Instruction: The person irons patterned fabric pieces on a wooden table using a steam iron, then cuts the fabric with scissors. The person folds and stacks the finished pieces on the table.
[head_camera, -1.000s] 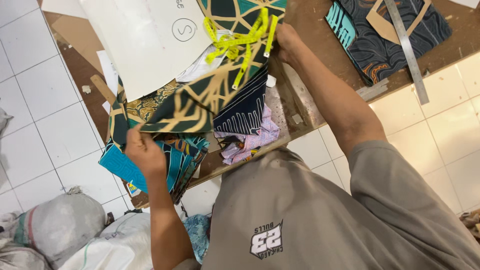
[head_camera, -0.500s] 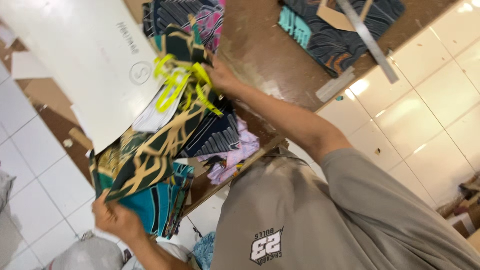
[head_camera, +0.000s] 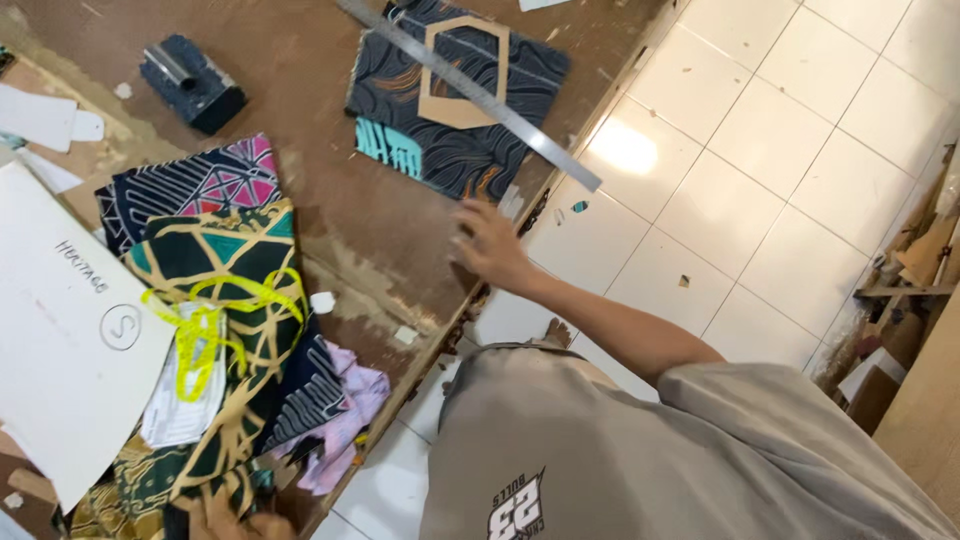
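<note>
Since the earlier frame the right hand (head_camera: 487, 243) has let go of the fabric pile and moved away along the desk edge, and the view has swung to bring more of the desk (head_camera: 320, 80) into sight. Now that hand lies flat on the brown desk top close to its edge, fingers spread and released, grasping nothing; it looks a little blurred. Just above it lies a dark patterned fabric piece (head_camera: 470, 150) with a teal patch, and on that cloth sit a hexagon-shaped cardboard frame (head_camera: 462, 72) and a long metal ruler (head_camera: 480, 95) laid slantwise, its lower end reaching out past the desk edge.

Only a small part of the left hand (head_camera: 232, 520) shows at the bottom edge of the view, under the lower end of the stack of patterned fabric pieces (head_camera: 215, 330); whether it is clenched on the cloth I cannot tell. That stack rests near the desk edge, its top piece dark green with tan lines, and a yellow cord (head_camera: 215, 320) is tied around it. A pink and navy piece (head_camera: 190, 180) peeks out above the stack. A white cardboard sheet (head_camera: 60, 340) lies beside the stack toward the left of the view. A small dark block with a metal cylinder on it (head_camera: 190, 80) sits apart, farther in on the desk.
</note>
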